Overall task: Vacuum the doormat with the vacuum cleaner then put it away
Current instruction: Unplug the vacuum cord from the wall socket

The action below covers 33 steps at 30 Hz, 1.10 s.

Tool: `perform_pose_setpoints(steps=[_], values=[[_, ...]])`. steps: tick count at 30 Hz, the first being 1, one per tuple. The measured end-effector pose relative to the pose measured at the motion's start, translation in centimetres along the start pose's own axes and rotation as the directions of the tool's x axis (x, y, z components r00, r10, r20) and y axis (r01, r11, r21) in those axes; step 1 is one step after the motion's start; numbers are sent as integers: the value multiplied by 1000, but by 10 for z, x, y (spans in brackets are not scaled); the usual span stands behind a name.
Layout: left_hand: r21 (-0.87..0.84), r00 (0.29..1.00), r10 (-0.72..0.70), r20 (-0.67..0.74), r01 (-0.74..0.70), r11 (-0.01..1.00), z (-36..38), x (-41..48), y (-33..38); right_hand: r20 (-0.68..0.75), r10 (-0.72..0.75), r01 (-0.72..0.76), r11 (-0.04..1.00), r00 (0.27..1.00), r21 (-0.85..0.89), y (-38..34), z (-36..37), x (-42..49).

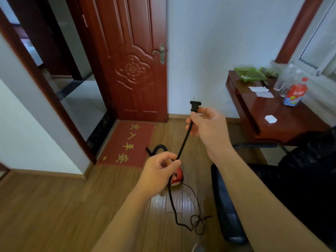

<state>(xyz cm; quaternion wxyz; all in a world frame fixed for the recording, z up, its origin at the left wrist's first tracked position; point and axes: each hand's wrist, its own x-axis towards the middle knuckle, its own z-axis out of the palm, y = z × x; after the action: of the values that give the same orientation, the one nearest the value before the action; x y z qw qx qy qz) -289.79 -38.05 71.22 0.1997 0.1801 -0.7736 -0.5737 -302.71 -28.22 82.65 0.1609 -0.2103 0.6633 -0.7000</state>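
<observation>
Holding the cord point(184, 142) tight between two hands, the person stands over the vacuum point(177, 178). The right hand point(207, 128) pinches the cord just under the plug point(195, 104). The plug sticks up in the air, in no socket. The left hand point(160, 170) pinches the cord lower down with thumb and finger. Below that hand the cord drops to the floor point(54, 206) and lies in a loose tangle near the chair point(225, 206).

The vacuum is small and red. It sits on the floor, mostly hidden behind the left hand. Its black hose point(160, 147) curls up, with its tip just beside the mat point(127, 142). The mat is red with yellow signs and lies flat at the foot of the door point(131, 60).

With the plug out, the vacuum is likely not running now. Whether the mat has been cleaned cannot be told from how it looks. The person may be about to plug the cord in, or may be gathering it up. Either way the last job is not done. The vacuum sits out on the floor with its cord loose, not yet put away.
</observation>
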Motion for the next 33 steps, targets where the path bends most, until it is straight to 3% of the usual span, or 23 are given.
perform_pose_setpoints(steps=[16,33], values=[[119,986,-109,-127,125,985,19,142,-9,131,64,-70,997,989,39,38,-8,173],[42,956,-244,-160,254,966,33,262,-38,209,126,-119,992,970,-49,70,-2,305]])
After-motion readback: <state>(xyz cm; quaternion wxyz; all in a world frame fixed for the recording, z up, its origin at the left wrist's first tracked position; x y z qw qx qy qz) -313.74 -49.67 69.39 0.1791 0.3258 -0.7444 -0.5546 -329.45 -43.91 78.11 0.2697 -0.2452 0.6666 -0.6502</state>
